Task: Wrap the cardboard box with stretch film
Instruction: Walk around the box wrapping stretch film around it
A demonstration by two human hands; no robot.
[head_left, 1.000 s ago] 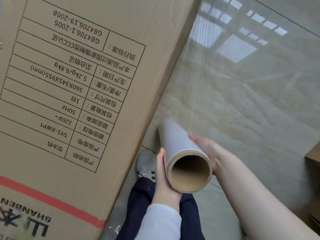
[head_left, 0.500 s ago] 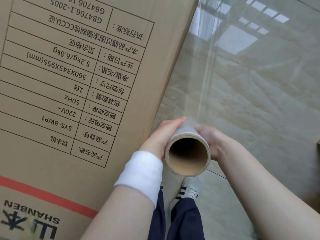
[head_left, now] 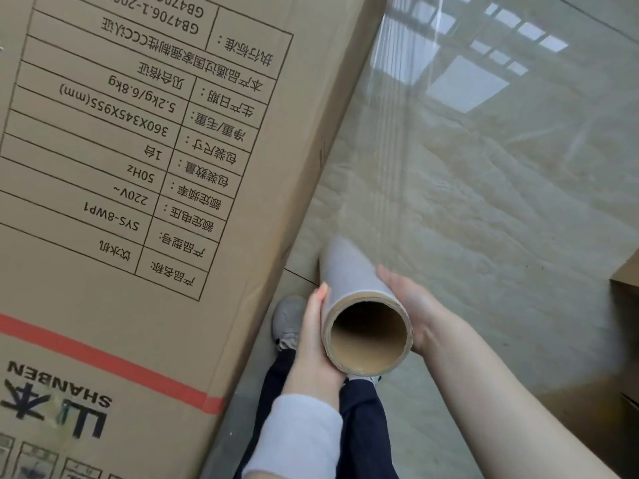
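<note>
A tall cardboard box (head_left: 138, 202) with printed black text and a red stripe fills the left half of the view. Beside its right edge I hold a stretch film roll (head_left: 359, 305) on a brown cardboard core, its open end facing me. My left hand (head_left: 316, 344) grips the roll's left side and my right hand (head_left: 408, 305) cups its right side. A clear sheet of film (head_left: 397, 133) stretches from the roll up along the box's right edge.
Glossy beige floor tiles (head_left: 501, 219) reflect a window at the upper right. My feet, one grey shoe (head_left: 287, 319) and dark trousers (head_left: 359, 426), stand under the roll. Another cardboard box corner (head_left: 627, 271) juts in at the right edge.
The roll dropped lower and tilted so its side shows again. My left hand shifted from over the top of the roll to its left side. The film sheet now spans wider.
</note>
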